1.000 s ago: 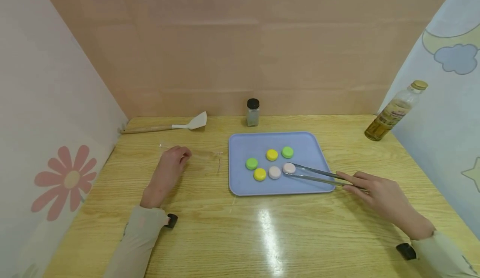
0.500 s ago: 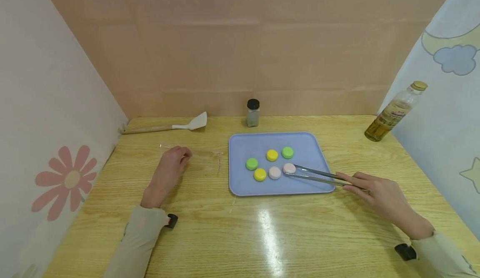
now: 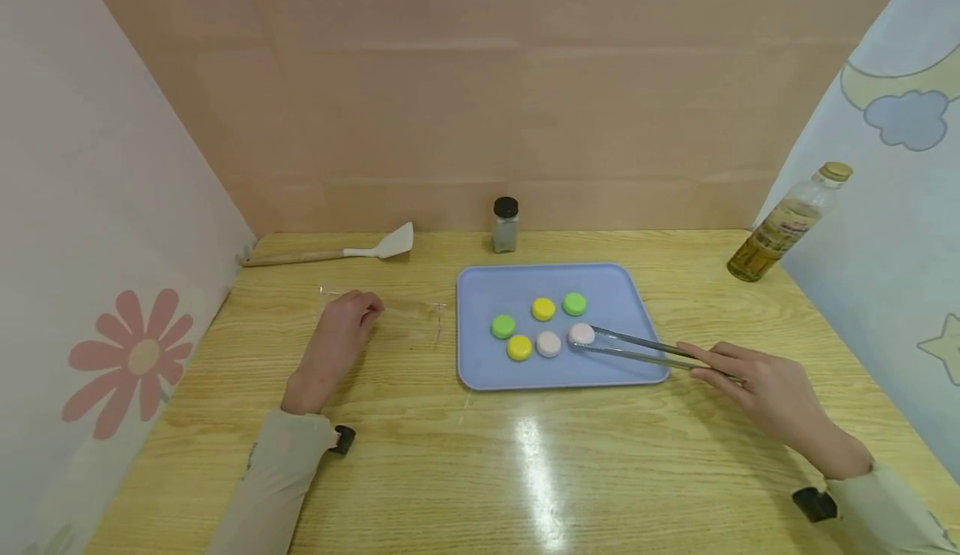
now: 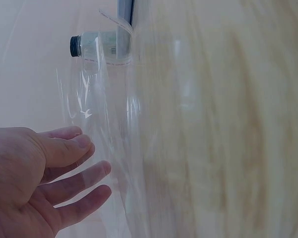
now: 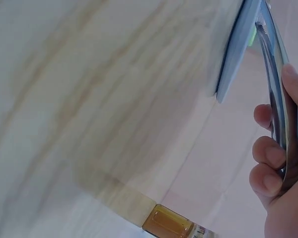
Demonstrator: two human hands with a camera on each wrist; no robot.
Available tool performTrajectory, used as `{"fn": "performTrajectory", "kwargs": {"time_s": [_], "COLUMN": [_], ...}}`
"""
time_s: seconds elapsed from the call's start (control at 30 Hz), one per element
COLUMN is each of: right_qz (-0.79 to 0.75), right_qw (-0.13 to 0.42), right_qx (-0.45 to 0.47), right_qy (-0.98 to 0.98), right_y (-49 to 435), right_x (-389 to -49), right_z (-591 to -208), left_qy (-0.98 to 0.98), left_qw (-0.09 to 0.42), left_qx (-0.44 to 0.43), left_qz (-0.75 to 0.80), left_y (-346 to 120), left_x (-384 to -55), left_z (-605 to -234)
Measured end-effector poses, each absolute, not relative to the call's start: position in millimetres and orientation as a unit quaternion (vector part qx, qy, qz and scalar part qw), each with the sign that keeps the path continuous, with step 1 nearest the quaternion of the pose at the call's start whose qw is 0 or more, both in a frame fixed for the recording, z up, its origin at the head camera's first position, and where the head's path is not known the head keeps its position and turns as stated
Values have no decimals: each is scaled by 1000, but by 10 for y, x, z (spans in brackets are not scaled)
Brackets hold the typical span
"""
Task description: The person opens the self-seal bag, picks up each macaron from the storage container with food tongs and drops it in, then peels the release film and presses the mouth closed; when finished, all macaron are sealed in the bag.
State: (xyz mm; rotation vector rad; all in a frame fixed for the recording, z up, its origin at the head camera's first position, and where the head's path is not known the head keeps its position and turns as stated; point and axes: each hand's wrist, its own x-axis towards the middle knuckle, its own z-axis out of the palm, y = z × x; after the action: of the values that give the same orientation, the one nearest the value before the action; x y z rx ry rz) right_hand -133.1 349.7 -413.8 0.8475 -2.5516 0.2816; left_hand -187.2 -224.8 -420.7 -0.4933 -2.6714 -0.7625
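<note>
Head view: where is the pale round piece (image 3: pixel 581 335), and what has hold of it?

– On the blue tray (image 3: pixel 480 372), right of the other pale piece (image 3: pixel 548 344), between the tips of the metal tongs (image 3: pixel 637 357). The right hand (image 3: pixel 772 388) grips the tongs, thumb on one arm and fingers against the other; whether the tips have lifted the piece at all, I cannot tell

How would you expect it to handle?

– Light, I'd judge; it looks like a macaron, so probably a smooth, brittle shell that could skid or crack under a hard squeeze. Best hold is low on opposite sides of its rim, with gentle, even pressure

And the left hand (image 3: pixel 345 330)?

– Its thumb and fingertips pinch clear plastic film (image 3: pixel 408 322), perhaps a bag, left of the tray. That should be limp, slick and nearly weightless, so I'd take it by an edge
</note>
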Motion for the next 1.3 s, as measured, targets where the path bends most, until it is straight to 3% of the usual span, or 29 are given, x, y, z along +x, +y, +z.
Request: {"fn": "performTrajectory", "kwargs": {"time_s": [0.73, 1.3], "right_qz": [119, 132], "right_qw": [246, 290], "right_qx": [343, 398], "right_qy": [-899, -860], "right_y": [3239, 2482], "right_x": [-1399, -1656], "right_z": [-3981, -3924], "left_qy": [-938, -934], "left_qw": [142, 134], "left_qx": [-166, -172], "left_qz": [-268, -282], "left_y": [-2246, -2254], "left_x": [-1851, -1865], "left_z": [-4173, -4177]}}
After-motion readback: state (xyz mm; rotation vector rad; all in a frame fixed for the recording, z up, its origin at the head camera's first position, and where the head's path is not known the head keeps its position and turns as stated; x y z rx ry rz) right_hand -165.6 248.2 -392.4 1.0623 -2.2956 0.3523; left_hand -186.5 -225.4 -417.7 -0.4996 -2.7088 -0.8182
